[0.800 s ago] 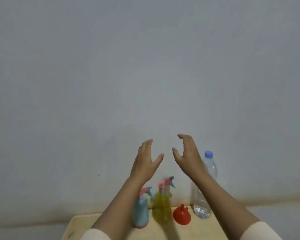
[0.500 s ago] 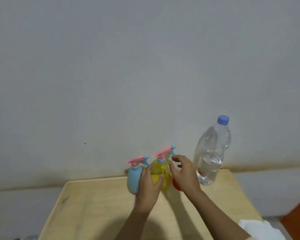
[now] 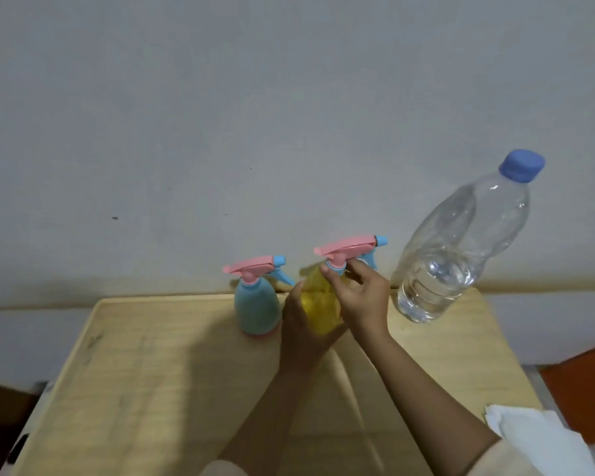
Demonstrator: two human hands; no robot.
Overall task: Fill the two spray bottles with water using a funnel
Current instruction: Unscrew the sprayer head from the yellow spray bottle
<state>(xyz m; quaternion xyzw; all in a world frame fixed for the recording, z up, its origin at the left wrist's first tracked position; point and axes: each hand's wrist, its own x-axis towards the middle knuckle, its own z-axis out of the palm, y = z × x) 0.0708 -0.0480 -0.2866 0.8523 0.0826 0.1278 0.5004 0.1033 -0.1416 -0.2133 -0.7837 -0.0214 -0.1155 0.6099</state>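
Observation:
Two spray bottles with pink trigger heads stand at the back of the wooden table [image 3: 158, 372]. The blue spray bottle [image 3: 256, 307] is on the left, untouched. My left hand [image 3: 301, 324] wraps the body of the yellow spray bottle [image 3: 318, 304]. My right hand [image 3: 361, 297] pinches its neck collar just under the pink trigger head [image 3: 347, 247]. A clear water bottle [image 3: 454, 249] with a blue cap, partly full, stands to the right. The red funnel is hidden behind my hands.
A grey wall rises directly behind the table. White paper or cloth [image 3: 543, 438] lies at the table's front right corner. An orange-red surface [image 3: 584, 386] shows on the floor side to the right.
My view has tilted down onto the table. Both hands dropped from mid-air onto the yellow spray bottle: the left took its body, the right moved up to its neck.

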